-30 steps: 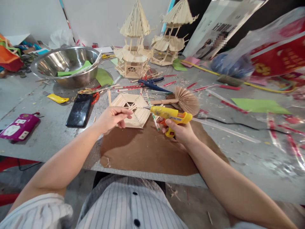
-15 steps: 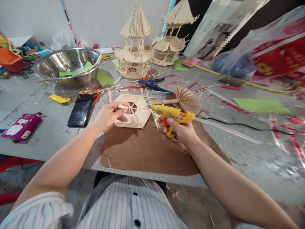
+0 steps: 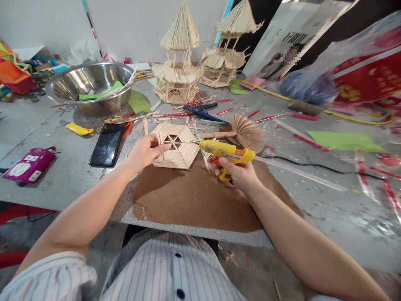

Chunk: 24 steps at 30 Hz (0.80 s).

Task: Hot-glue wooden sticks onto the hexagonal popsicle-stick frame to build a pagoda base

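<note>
Between the thumb and fingers of my left hand (image 3: pixel 146 151) is a short wooden stick piece (image 3: pixel 161 144), held upright over the left side of a hexagonal stick frame (image 3: pixel 177 159). That frame has rows of pale sticks around spokes with an open centre, and it lies at the far edge of a brown board (image 3: pixel 194 200). My right hand (image 3: pixel 239 171) is wrapped around the handle of a yellow glue gun (image 3: pixel 227 150). Its metal nozzle points left, over the right side of the frame. Whether the nozzle touches the sticks I cannot tell.
Two stick pagodas (image 3: pixel 180 79) stand at the back. A steel bowl (image 3: pixel 90 104), a black phone (image 3: pixel 106 144) and a purple box (image 3: pixel 29 165) are to the left. Blue pliers (image 3: pixel 205 113) and a pleated brown fan (image 3: pixel 246 131) lie behind the board. A black cord (image 3: pixel 308 164) runs right.
My left hand has turned the stick piece from lying roughly flat to upright and shifted slightly left. The glue gun stays nearly in place.
</note>
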### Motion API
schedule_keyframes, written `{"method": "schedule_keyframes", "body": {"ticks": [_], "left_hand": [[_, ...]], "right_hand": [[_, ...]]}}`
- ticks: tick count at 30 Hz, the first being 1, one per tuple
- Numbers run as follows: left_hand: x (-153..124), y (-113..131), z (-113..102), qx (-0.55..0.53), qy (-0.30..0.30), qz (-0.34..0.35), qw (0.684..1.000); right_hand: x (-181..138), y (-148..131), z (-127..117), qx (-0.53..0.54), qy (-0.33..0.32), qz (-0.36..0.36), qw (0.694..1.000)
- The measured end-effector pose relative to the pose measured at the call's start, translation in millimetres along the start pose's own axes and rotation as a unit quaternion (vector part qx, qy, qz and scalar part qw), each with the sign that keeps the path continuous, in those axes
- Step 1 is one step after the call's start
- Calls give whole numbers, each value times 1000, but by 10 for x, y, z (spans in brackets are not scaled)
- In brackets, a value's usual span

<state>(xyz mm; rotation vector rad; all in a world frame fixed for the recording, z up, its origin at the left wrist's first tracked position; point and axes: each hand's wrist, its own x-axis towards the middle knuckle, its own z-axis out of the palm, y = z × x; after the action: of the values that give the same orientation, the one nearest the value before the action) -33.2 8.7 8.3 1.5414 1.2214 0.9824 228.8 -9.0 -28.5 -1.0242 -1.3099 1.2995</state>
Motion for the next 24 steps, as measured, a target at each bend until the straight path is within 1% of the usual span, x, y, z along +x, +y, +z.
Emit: {"method": "schedule_keyframes", "body": {"ticks": [3,7,11,14,17,24], "left_hand": [[0,-9,21,-45,7,-19,999],[9,-52,76,-143,14,-42,989],[4,-53,119,-204,3,-92,975],[-4,-29,126,-231,-13,-106,967],[-5,-11,120,-248,-17,-118,962],[10,-36,120,-276,-9,-135,952]], "right_hand": [[-8,1,14,-21,-6,3,1000],[-24,7,34,-41,1,11,999],[-37,30,29,-66,4,29,997],[-41,44,21,-79,9,31,996],[-38,60,12,-86,0,18,996],[-54,104,-22,-138,-51,-43,988]]}}
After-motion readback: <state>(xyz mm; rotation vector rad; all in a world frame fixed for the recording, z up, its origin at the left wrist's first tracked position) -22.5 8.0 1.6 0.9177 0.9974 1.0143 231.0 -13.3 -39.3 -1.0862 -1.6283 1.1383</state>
